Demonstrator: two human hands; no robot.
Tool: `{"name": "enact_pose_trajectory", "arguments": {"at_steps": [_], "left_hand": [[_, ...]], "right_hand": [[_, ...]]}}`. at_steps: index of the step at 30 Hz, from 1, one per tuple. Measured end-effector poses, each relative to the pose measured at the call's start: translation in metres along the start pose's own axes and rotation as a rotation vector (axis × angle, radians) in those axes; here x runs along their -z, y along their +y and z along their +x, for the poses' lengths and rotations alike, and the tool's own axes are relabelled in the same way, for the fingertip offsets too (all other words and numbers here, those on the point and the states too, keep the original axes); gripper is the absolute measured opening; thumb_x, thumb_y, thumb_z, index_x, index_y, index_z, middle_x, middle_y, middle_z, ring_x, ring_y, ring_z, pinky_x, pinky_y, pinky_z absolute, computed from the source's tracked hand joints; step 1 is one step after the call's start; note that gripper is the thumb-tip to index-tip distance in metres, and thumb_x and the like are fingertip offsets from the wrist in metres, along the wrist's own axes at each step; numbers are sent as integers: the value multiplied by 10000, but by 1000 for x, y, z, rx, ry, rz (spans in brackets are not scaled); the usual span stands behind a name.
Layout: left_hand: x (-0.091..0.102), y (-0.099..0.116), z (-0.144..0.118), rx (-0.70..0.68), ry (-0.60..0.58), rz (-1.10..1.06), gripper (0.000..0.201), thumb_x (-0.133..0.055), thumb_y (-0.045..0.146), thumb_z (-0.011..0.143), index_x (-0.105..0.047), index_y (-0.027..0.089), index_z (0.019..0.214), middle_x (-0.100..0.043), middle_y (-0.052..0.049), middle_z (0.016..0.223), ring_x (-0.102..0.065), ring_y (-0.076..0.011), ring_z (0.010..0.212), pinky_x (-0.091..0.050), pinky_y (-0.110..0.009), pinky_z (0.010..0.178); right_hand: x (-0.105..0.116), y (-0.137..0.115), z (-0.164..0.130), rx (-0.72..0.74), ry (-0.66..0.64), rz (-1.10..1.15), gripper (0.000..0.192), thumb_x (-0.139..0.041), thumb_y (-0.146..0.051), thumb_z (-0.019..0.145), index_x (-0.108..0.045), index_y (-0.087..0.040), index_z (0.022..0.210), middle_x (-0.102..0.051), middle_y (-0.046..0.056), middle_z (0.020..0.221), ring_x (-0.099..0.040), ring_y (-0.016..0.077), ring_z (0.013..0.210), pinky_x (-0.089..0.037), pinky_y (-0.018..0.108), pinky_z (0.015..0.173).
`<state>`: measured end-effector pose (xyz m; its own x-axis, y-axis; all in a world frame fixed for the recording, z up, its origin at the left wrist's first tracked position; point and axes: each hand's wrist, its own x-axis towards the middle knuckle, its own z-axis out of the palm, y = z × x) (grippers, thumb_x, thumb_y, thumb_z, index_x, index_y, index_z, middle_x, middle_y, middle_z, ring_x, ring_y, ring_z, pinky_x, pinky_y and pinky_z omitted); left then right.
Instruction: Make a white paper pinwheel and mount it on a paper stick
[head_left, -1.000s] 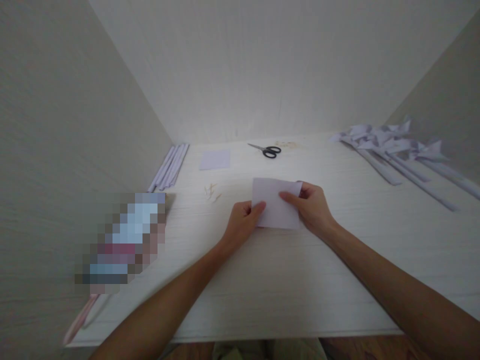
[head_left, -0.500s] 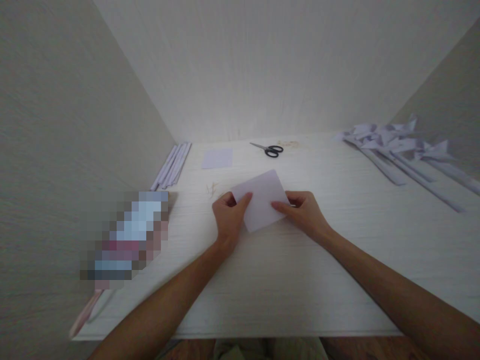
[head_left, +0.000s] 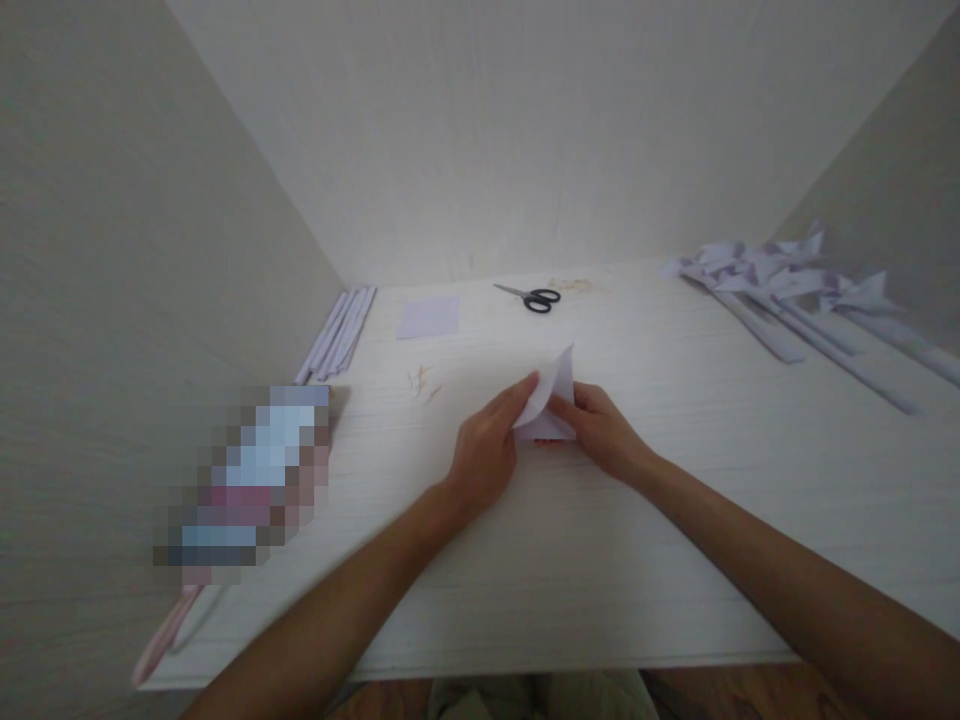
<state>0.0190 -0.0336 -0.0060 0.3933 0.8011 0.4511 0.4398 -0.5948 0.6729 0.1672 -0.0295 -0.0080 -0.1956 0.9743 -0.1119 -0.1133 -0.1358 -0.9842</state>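
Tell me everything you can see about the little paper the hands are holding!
The paper is pale lilac-white, thin and plain, with no print showing. It is bent over on itself, one pointed corner sticking up while its lower part lies near the white table. The left hand pinches its left side with fingertips along the raised flap, and the right hand grips its right side. It sits at the table's middle, nearer than the scissors.

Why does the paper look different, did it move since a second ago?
Yes. The paper lay as a flat rectangle before; now both hands, left hand and right hand, have folded one corner up toward the scissors, which stayed put.
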Motion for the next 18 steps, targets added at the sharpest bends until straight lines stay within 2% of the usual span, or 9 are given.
{"name": "enact_pose_trajectory", "arguments": {"at_steps": [2, 6, 10, 14, 18], "left_hand": [[0, -1, -1, -49, -46, 94, 613, -286, -16, 693, -330, 196, 1267, -389, -57, 1301, -392, -167, 1156, -360, -342, 932], [1, 0, -2, -25, -106, 339, 677, -295, -25, 675, -260, 245, 1295, -308, -40, 1350, -423, -202, 1123, -439, -362, 838], [1, 6, -1, -47, -136, 468, 595, -350, 76, 731, -244, 221, 1298, -305, -71, 1351, -421, -217, 1112, -449, -350, 815], [0, 12, -3, -56, -160, 355, 620, -441, 345, 747, -222, 168, 1299, -312, -133, 1324, -395, -251, 1119, -424, -370, 836], [1, 12, -2, 24, -101, 138, 568, -408, 402, 772, -279, 144, 1261, -420, -135, 1205, -431, -211, 1067, -392, -346, 865]], "right_hand": [[-1, 1, 2, -8, 18, 71, 379, -503, -514, 692, -567, -149, 769, -596, 33, 603, -551, 127, 512, -452, 233, 443], [-1, 0, 3, -12, 12, 139, 541, -375, -632, 697, -579, -146, 818, -604, 71, 655, -569, 157, 608, -460, 240, 460], [-2, -1, 1, 29, 16, 29, 491, -452, -602, 673, -568, -137, 781, -574, 54, 629, -533, 142, 566, -440, 234, 448], [-1, -2, 0, 118, 117, -148, 397, -455, -525, 717, -531, -136, 686, -512, 19, 577, -454, 107, 509, -367, 216, 429], [0, -4, -1, 201, 111, -388, 397, -372, -491, 773, -471, -145, 603, -469, 11, 561, -399, 100, 507, -296, 222, 430]]}}
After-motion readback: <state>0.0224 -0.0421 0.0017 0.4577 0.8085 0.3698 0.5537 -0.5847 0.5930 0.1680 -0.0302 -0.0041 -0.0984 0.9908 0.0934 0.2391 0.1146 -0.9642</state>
